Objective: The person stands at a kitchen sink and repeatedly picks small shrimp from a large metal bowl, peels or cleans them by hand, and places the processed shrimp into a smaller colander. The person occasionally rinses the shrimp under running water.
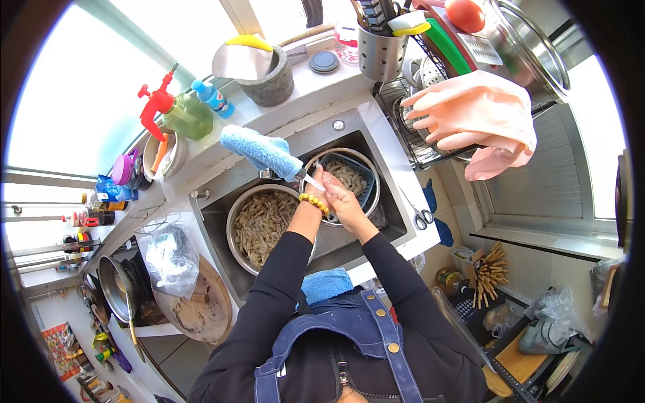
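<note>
Both my hands meet under a thin stream of water from a faucet wrapped in a light blue towel [262, 152]. My left hand [316, 187], with a yellow bead bracelet [314, 202] at its wrist, is partly covered by my right hand [341, 197]. Whether anything lies between them is hidden. Beneath them a round metal basin [370, 157] holds a grey-blue plastic basket [372, 177] with shrimp [347, 176] in it. To the left, a larger metal basin [233, 229] is full of raw shrimp [262, 229]. Both basins stand in a steel sink [330, 247].
Scissors [422, 219] lie on the sink's right rim. Pink rubber gloves [473, 116] hang over a dish rack [403, 121]. A stone mortar [269, 83] and a red-topped spray bottle [186, 116] line the sill. Left of the sink are a round wooden board [201, 312] and a plastic bag [173, 259].
</note>
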A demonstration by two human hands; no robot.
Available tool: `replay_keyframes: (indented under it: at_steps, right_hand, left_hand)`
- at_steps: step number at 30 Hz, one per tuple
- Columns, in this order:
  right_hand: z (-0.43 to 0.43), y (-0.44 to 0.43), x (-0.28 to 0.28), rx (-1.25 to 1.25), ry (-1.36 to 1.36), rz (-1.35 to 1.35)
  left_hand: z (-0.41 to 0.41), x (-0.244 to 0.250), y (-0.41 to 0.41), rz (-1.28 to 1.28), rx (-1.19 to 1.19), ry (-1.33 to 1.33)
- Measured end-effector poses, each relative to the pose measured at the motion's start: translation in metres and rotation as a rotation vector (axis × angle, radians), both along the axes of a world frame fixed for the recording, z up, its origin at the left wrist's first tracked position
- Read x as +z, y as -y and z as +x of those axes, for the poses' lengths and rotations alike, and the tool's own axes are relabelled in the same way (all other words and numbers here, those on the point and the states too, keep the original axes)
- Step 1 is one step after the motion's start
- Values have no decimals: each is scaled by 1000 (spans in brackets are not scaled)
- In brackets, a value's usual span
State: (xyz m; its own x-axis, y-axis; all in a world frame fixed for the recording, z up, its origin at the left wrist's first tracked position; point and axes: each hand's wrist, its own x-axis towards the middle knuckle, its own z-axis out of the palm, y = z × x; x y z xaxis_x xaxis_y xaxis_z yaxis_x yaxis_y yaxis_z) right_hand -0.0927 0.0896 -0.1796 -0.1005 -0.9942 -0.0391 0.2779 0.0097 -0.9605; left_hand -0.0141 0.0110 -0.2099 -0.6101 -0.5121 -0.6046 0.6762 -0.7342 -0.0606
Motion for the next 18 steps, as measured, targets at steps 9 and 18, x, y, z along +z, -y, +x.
replay_keyframes:
  at_steps: [9,18]
  right_hand:
    - [-1,18,-3,-74,-1139,-2]
    - [15,21,-46,-263,484,255]
  left_hand:
    - [-26,32,-35,-342,-80,1141]
    - [-14,11,-28,-352,89,495]
